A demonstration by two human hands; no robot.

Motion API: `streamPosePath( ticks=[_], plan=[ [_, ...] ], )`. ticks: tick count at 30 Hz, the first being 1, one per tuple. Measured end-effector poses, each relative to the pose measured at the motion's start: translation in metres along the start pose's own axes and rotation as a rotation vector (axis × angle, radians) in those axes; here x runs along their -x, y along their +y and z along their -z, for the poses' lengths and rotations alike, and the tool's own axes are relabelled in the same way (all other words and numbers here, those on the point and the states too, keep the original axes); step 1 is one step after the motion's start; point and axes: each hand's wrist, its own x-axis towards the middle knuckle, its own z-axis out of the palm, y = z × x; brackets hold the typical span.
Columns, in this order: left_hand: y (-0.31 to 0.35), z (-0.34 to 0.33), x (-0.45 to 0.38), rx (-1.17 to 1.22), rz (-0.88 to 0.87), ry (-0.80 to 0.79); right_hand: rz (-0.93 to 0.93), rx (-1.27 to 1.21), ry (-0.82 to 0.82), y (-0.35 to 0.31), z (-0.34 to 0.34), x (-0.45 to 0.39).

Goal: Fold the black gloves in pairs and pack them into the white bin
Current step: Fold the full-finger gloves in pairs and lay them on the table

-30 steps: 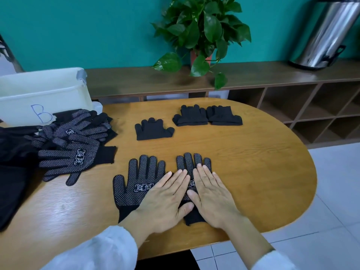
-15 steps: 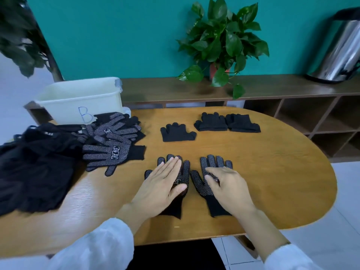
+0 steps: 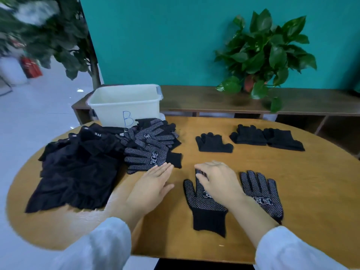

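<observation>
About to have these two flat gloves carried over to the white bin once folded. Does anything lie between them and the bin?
Yes. The heap of dotted gloves lies on the table right against the front of the white bin, between it and the two flat gloves. The path would have to pass over that heap; the bin's open top looks unobstructed.

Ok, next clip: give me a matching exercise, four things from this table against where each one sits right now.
Things:
1. white plastic bin marked B
2. heap of unfolded dotted black gloves
3. three folded plain black glove bundles
4. two flat dotted black gloves

Places:
A. near edge, by the right hand
B. far left corner
C. far side, in a row
D. left of centre, in front of the bin

Pairs: 1-B, 2-D, 3-C, 4-A
</observation>
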Motion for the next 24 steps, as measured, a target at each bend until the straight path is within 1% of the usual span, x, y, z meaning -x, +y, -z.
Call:
streamPosePath(
  ticks=[3, 6, 9, 11, 14, 19, 24],
  plan=[
    [-0.016, -0.005, -0.014, -0.041, 0.011, -0.016, 0.026, 0.025, -0.068, -0.009, -0.013, -0.031],
    [-0.029, -0.017, -0.03, 0.022, 0.011, -0.041, 0.069, 0.042, -0.125, -0.013, -0.033, -0.06],
    [-0.038, -0.032, -0.043, -0.004, -0.001, -0.061, 0.101, 0.052, -0.178, -0.016, -0.05, -0.082],
    [-0.043, -0.038, -0.05, 0.023, 0.011, -0.094, 0.115, 0.05, -0.207, -0.017, -0.058, -0.093],
    [-0.046, -0.046, -0.053, 0.024, 0.029, -0.079, 0.117, 0.047, -0.267, -0.018, -0.069, -0.104],
    [-0.05, -0.044, -0.043, -0.037, -0.014, -0.045, 0.085, 0.047, -0.243, -0.027, -0.075, -0.1],
    [-0.052, -0.033, -0.015, -0.105, -0.027, -0.021, 0.07, 0.063, -0.227, -0.05, -0.07, -0.077]
  ],
)
